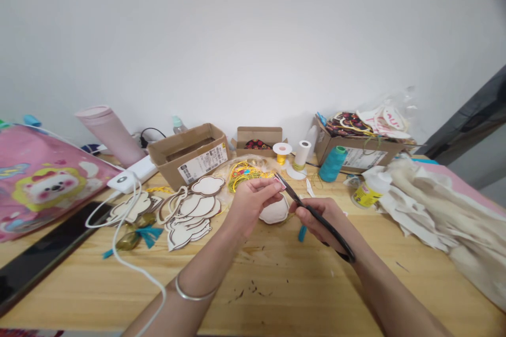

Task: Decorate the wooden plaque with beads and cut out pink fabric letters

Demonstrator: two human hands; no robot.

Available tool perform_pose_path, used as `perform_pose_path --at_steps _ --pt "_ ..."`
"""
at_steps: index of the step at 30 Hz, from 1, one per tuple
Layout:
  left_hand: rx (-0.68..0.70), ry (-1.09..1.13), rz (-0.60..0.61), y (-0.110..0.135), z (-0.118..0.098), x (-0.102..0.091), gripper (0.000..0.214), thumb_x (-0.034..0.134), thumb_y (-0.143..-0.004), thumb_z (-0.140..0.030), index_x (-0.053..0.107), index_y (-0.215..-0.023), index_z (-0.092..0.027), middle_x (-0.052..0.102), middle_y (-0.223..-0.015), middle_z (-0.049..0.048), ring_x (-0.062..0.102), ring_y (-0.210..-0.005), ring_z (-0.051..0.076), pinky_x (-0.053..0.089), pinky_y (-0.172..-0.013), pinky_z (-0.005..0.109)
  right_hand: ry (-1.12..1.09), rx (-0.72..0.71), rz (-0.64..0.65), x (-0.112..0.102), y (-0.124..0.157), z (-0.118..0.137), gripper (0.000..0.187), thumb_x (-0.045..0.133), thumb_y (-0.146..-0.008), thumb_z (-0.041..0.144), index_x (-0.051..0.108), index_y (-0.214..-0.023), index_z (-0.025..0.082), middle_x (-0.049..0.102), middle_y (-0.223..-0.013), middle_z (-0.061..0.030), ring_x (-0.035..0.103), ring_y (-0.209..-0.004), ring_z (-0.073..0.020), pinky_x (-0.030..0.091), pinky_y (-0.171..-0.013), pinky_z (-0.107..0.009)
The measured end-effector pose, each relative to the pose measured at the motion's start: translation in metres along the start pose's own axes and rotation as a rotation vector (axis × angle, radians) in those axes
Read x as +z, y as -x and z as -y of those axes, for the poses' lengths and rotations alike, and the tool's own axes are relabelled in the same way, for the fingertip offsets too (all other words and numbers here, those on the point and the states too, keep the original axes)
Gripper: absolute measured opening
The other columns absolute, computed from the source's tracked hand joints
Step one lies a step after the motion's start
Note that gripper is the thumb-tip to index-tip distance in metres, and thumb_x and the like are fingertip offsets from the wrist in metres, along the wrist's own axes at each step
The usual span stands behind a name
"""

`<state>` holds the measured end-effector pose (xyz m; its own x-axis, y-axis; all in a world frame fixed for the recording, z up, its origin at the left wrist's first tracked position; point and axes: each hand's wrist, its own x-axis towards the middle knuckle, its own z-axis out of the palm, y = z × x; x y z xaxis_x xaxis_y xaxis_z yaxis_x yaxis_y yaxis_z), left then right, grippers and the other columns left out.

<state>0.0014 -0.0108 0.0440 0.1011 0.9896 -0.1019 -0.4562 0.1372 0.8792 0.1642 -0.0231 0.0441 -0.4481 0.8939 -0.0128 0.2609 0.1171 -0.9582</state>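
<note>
My left hand (250,202) is closed in a pinch on a small pink-and-white piece (280,183) held above the wooden table (276,284). My right hand (321,219) grips black scissors (312,213), whose blades point up and left and meet the small piece at its edge. Just below the two hands a white cut-out shape (274,211) lies on the table. A silver bangle (193,294) circles my left wrist.
Several wooden cut-outs (190,209) lie left of centre, beside an open cardboard box (190,158). Yellow cord (244,172), thread spools (332,164), a glue bottle (367,192) and another box (356,152) stand behind. White fabric (438,210) is at the right, a pink bag (43,179) at the left.
</note>
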Motion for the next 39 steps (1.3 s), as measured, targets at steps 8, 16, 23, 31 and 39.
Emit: perform_pose_path --at_steps 8,16,23,31,39 --pt "-0.022 0.024 0.025 -0.0006 -0.0003 -0.0009 0.009 0.072 -0.061 -0.02 0.069 -0.065 -0.013 0.065 -0.065 0.0001 0.057 -0.057 0.005 0.049 -0.062 0.015 0.018 -0.007 -0.013 0.0018 0.0013 -0.0006 0.05 0.045 -0.071 0.064 0.05 -0.063 0.014 0.026 -0.041 0.0078 0.021 -0.035 -0.0028 0.013 -0.033 -0.02" --pt "-0.034 0.04 0.033 -0.0003 -0.0003 -0.0014 0.009 0.071 -0.063 -0.019 0.069 -0.067 -0.012 0.065 -0.065 0.0005 0.057 -0.058 0.005 0.049 -0.062 0.014 0.008 -0.015 -0.011 0.0004 0.0009 -0.003 0.051 0.046 -0.071 0.064 0.05 -0.061 0.014 0.027 -0.042 0.0071 0.022 -0.036 -0.0032 0.013 -0.034 -0.02" --pt "-0.031 0.031 0.034 -0.0005 -0.0003 -0.0014 0.009 0.072 -0.062 -0.02 0.069 -0.066 -0.012 0.066 -0.067 0.0004 0.058 -0.059 0.005 0.049 -0.063 0.015 -0.035 0.007 -0.021 0.0031 0.0028 -0.0009 0.052 0.045 -0.071 0.065 0.052 -0.068 0.014 0.028 -0.047 0.0071 0.023 -0.038 -0.0033 0.015 -0.034 -0.019" --pt "0.016 -0.008 -0.018 -0.0026 0.0025 -0.0031 0.013 0.075 -0.058 -0.023 0.07 -0.066 -0.014 0.067 -0.066 0.001 0.058 -0.057 0.006 0.049 -0.063 0.017 -0.045 -0.132 0.034 0.0025 0.0037 -0.0078 0.057 0.036 -0.077 0.065 0.052 -0.089 0.012 0.033 -0.055 0.0057 0.026 -0.041 -0.0041 0.022 -0.037 -0.019" --pt "0.051 -0.076 -0.074 -0.0021 -0.0001 -0.0017 0.015 0.075 -0.056 -0.025 0.07 -0.067 -0.015 0.068 -0.065 0.0017 0.058 -0.057 0.007 0.048 -0.061 0.018 -0.041 -0.13 0.05 0.0034 0.0045 -0.0017 0.056 0.038 -0.073 0.068 0.051 -0.082 0.014 0.034 -0.056 0.0049 0.028 -0.044 -0.005 0.022 -0.039 -0.019"
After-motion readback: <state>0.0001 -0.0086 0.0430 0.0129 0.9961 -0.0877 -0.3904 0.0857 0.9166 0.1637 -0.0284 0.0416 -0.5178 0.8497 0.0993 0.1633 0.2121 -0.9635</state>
